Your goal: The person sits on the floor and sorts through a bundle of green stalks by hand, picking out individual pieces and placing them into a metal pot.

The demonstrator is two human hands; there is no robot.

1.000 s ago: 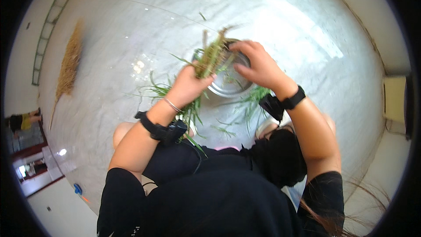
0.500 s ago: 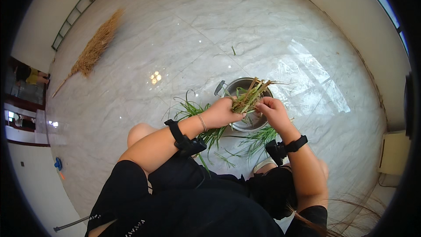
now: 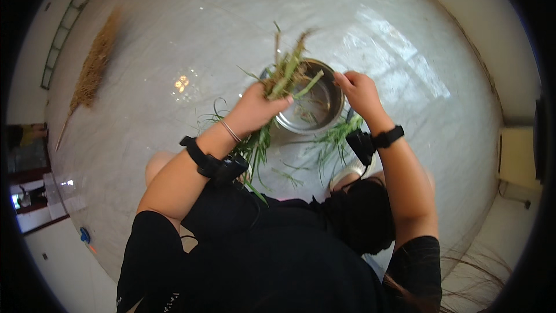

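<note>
My left hand (image 3: 258, 109) is closed around a bunch of long-leaved greens (image 3: 282, 81). Its pale stems and brown, dry ends stick up past my fingers over the left side of a round metal pot (image 3: 331, 103), while the green leaves hang below my palm. A few small green scraps lie in the bottom of the pot. At the pot's right rim is my right hand (image 3: 362, 97), thumb and fingers pinched together. What they hold, if anything, is too small to make out. More loose green leaves (image 3: 333, 142) lie on the floor near the pot.
A straw broom (image 3: 92, 69) lies on the shiny tiled floor at the far left, with a ladder (image 3: 62, 37) along the wall behind it. A small blue object (image 3: 85, 235) is at the left. By the right wall stands a yellowish box-shaped thing (image 3: 517, 156).
The bunch in my left hand has moved left and away from my right hand, uncovering more of the pot. My right hand has come off the stems to the pot's right rim. The view has shifted.
</note>
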